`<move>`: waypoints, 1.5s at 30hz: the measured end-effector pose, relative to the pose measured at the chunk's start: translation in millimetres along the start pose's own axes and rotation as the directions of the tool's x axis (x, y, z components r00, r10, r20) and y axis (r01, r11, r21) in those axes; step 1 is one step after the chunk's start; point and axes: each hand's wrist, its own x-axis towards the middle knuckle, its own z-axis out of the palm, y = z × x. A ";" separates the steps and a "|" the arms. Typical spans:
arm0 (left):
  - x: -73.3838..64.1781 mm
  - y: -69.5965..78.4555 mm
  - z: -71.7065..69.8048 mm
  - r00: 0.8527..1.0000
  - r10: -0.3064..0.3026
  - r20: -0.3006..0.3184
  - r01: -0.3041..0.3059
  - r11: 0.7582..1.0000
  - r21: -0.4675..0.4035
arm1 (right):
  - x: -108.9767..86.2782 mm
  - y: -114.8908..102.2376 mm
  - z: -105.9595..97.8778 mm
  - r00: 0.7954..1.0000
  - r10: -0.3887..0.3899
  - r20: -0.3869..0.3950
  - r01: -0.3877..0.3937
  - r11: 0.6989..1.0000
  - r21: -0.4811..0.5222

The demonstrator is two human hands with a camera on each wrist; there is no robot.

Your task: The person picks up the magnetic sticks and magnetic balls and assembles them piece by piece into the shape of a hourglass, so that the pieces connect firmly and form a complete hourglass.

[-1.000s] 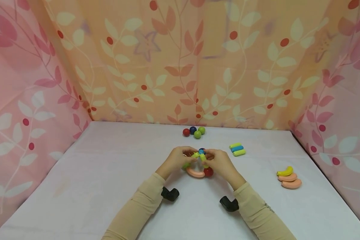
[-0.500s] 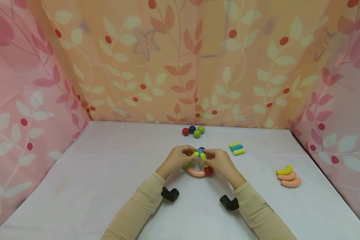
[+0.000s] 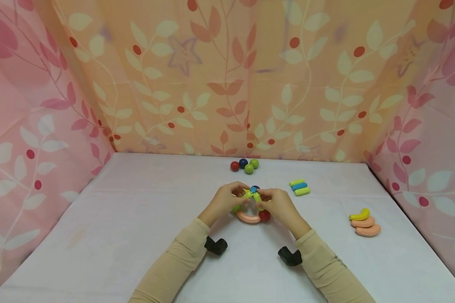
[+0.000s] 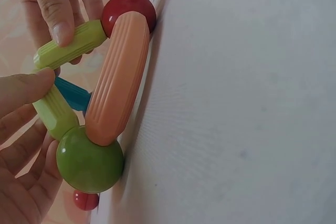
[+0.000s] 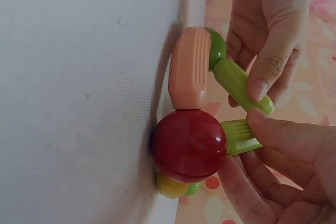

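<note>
A frame of toy rods and balls stands on the table between the hands. My left hand pinches a yellow-green rod that rises from a green ball. With thumb and fingers, my right hand pinches another yellow-green rod joined to a red ball. A curved peach rod links the two balls at the near side. The upper ends of the yellow-green rods lean together. Behind them shows a blue rod, with a dark blue ball at the back, partly hidden.
Several loose balls lie at the back. Straight rods sit to the right, and curved yellow and peach rods farther right. Black angled fittings show at both wrists. Patterned cloth walls the white table.
The hands keep their pinch on the yellow-green rods. The near peach rod and red ball have shifted very slightly right.
</note>
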 end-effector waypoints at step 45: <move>-0.2 0.7 -4.4 0.999 -0.022 0.040 0.022 1.000 0.010 | 4.3 10.0 -5.8 0.999 0.023 0.023 -0.025 0.998 0.065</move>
